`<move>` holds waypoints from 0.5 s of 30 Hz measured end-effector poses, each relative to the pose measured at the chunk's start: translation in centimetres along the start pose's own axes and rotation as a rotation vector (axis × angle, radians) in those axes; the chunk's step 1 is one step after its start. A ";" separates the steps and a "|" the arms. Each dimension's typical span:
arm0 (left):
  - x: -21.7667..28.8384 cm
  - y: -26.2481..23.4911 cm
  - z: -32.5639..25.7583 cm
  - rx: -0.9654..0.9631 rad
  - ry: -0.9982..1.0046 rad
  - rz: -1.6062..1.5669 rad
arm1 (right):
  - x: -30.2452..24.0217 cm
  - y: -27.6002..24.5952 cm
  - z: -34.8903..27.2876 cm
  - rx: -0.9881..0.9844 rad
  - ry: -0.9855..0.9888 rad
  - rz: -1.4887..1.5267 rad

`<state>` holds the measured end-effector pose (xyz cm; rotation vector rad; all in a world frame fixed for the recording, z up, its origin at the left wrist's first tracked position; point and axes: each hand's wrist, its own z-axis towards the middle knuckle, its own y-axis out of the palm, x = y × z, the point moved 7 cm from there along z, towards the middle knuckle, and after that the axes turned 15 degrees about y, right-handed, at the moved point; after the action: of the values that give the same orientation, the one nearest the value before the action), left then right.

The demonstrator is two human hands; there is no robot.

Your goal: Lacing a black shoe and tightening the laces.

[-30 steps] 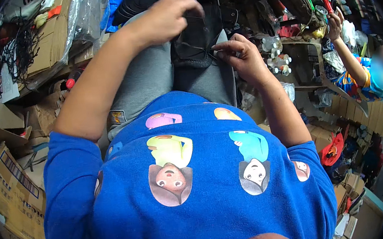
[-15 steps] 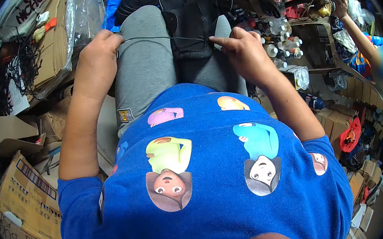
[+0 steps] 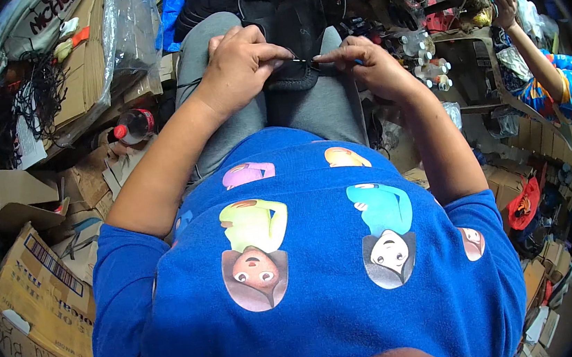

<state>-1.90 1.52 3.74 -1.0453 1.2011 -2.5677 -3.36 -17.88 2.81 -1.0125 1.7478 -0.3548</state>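
A black shoe [image 3: 282, 11] rests between my thighs, its stitched toe toward me. My left hand [image 3: 239, 65] has its thumb and index finger pinched on a thin, pale needle [image 3: 298, 60] at the shoe's toe seam. Facing it from the right, my right hand [image 3: 364, 62] holds its index finger and thumb close together beside the seam; what lies in that pinch is too small to make out. A dark thread [image 3: 189, 84] runs across my grey left trouser leg toward the left hand.
Left of me are flattened cardboard [image 3: 89, 67] in plastic, tangled black cords [image 3: 47, 99] and a red-capped bottle [image 3: 134, 127]. Several small clear bottles [image 3: 431, 69] stand at right. Beyond them another person's arm [image 3: 529, 41] is raised. Cardboard boxes [image 3: 40, 295] lie lower left.
My left hand has moved right, from the outer side of my left leg to the shoe's toe. The thread, stretched taut before, is now slack. The right hand stays nearly in place.
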 end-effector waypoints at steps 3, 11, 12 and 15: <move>-0.2 0.4 0.1 -0.048 0.008 0.044 | -0.8 -0.7 0.7 0.026 -0.060 -0.090; -0.4 0.6 0.1 -0.060 0.023 0.059 | -0.5 -0.5 1.8 -0.054 -0.046 0.036; -0.4 0.5 0.2 -0.060 0.023 0.058 | -0.5 -0.4 1.9 -0.068 -0.040 0.052; -0.6 0.8 0.1 -0.107 -0.018 0.049 | -0.4 -0.4 1.9 -0.089 -0.056 0.072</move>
<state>-1.50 1.11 2.91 -1.0427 1.3558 -2.4762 -1.45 -17.34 2.53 -1.0101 1.7566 -0.2030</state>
